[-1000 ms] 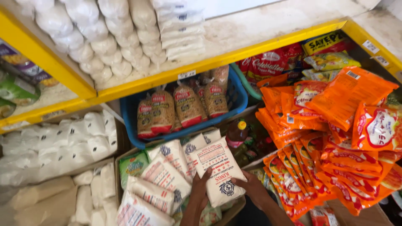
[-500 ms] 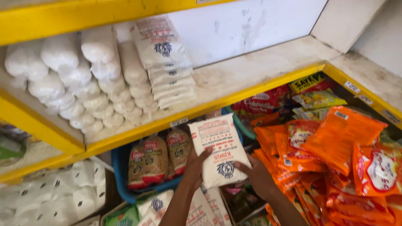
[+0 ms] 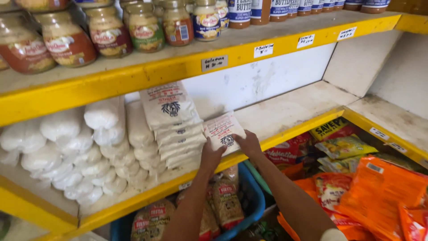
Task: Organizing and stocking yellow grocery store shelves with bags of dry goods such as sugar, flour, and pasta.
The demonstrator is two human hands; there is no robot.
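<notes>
Both hands grip a white printed packet [image 3: 224, 132] above the yellow-edged middle shelf [image 3: 292, 129]: the left hand [image 3: 211, 156] clasps its lower left corner, the right hand [image 3: 248, 143] pinches its lower right edge. Just left of the hands, touching the packet, stands a stack of matching packets [image 3: 174, 127], with white plastic bags [image 3: 84, 147] beyond. To the right of the right hand the shelf board lies bare to the side wall. Below the wrists sits a blue crate [image 3: 252, 201].

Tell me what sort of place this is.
Probably a small grocery shop: yellow-edged shelves with handwritten price tags, rows of glass jars, and stacked white paper packets that both hands add to.
</notes>
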